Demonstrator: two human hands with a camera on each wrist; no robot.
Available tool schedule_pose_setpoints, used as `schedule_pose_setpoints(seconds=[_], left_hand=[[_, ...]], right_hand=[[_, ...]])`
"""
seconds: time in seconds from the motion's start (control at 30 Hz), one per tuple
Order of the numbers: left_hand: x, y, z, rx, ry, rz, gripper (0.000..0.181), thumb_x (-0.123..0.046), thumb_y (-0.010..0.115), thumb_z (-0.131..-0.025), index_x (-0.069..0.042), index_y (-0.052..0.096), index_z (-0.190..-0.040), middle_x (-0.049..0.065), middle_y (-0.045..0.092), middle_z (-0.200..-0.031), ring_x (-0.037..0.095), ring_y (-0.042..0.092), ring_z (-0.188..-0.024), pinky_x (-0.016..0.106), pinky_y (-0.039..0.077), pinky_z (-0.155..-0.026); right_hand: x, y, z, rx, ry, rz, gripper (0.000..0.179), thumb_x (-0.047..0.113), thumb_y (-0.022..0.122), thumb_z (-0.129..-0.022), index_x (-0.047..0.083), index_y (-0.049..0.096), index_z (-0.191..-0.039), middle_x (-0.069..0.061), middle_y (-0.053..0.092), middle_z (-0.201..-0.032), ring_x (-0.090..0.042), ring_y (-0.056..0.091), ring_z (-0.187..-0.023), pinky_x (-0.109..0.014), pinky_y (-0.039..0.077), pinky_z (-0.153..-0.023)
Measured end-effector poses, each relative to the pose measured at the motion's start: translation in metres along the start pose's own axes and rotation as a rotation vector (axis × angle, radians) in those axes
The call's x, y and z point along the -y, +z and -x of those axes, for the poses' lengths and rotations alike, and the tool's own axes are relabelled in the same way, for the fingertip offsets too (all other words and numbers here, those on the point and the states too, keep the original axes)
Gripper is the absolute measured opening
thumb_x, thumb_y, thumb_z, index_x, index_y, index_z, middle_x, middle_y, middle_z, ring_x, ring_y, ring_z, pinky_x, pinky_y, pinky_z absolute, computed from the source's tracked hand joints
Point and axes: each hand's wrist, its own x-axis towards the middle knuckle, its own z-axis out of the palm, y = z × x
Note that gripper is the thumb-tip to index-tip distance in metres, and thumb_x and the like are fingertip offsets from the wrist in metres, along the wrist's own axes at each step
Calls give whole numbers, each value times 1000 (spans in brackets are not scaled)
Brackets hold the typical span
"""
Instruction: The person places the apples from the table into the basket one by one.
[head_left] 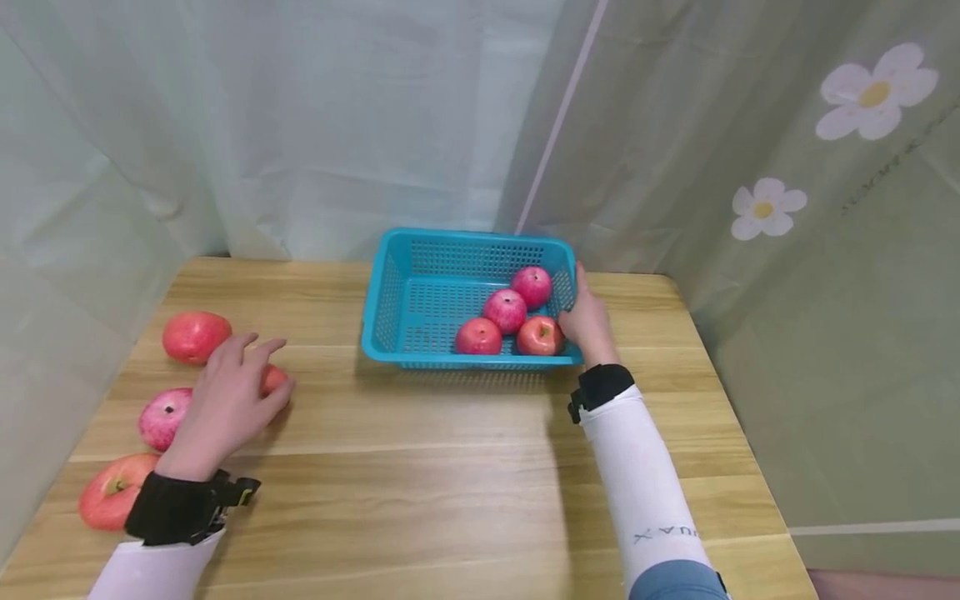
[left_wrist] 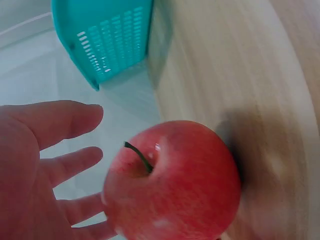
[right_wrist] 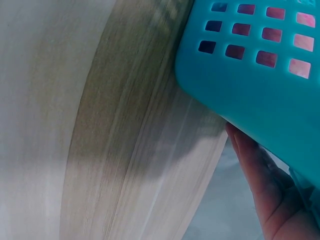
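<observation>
My left hand [head_left: 225, 400] hovers over a red apple [head_left: 274, 380] at the left of the table, fingers spread and loosely bent. In the left wrist view, that apple with its green stem [left_wrist: 145, 159] lies close to the fingers, thumb and forefinger apart from it. At the back of the table stands a blue plastic basket [head_left: 480, 237]. Several apples [head_left: 506, 312] lie together in its right part. My right hand [head_left: 590, 327] grips the basket's right wall, thumb over the rim and fingers outside. In the right wrist view, fingers [right_wrist: 255, 170] touch the basket from outside.
Around the left hand lie a red apple [head_left: 197, 337], a pink streaked apple [head_left: 163, 419] and a larger red-yellow apple [head_left: 112, 493], partly covered by the wrist strap. Curtains [head_left: 360, 125] hang behind and beside the wooden table [head_left: 450, 475].
</observation>
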Motion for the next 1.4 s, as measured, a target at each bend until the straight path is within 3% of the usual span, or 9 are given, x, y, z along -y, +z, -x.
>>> schedule_pose_setpoints(seconds=[0.37, 0.6, 0.9, 1.13, 1.3, 1.4], left_hand=[[12, 10, 1, 63, -80, -50, 61, -19, 78, -92, 11, 55, -140, 45, 41, -141, 65, 36, -129, 85, 33, -99], [16, 19, -1, 94, -135, -20, 62, -22, 77, -93, 8, 54, -142, 43, 42, -139, 64, 40, -127, 80, 37, -100], [18, 22, -4, 122, -147, -17, 70, -20, 93, -75, 4, 61, -133, 40, 45, -130, 58, 45, -118, 74, 46, -87], [15, 18, -9, 146, -199, -8, 85, -20, 95, -71, 10, 48, -135, 36, 49, -122, 52, 51, -104, 65, 50, -76], [16, 18, -9, 150, -208, 16, 82, -24, 92, -74, 13, 46, -130, 34, 48, -115, 47, 54, -91, 59, 51, -72], [16, 18, -8, 126, -203, 21, 78, -22, 89, -75, 17, 45, -127, 36, 44, -116, 48, 50, -94, 59, 50, -73]], right_hand=[[2, 1, -1, 4, 13, -5, 100, 4, 67, -99, 25, 5, -174, -28, 47, -159, -49, 54, -134, -64, 46, -110], [0, 2, -4, -2, 10, 2, 100, 4, 67, -99, 26, 4, -174, -28, 48, -157, -48, 55, -132, -64, 47, -109], [1, 0, -2, 4, 17, 28, 99, 6, 66, -99, 25, 3, -174, -29, 48, -157, -49, 56, -132, -64, 47, -110], [1, 0, -1, 5, 10, 21, 100, 5, 66, -99, 24, 3, -174, -30, 49, -156, -50, 55, -132, -64, 47, -110], [1, -1, -1, 3, 14, 15, 101, 5, 68, -99, 25, 3, -174, -29, 48, -156, -50, 55, -132, -65, 47, -108], [1, 0, -2, 5, 13, 12, 101, 5, 68, -98, 25, 4, -174, -29, 48, -156, -50, 55, -132, -65, 47, -108]])
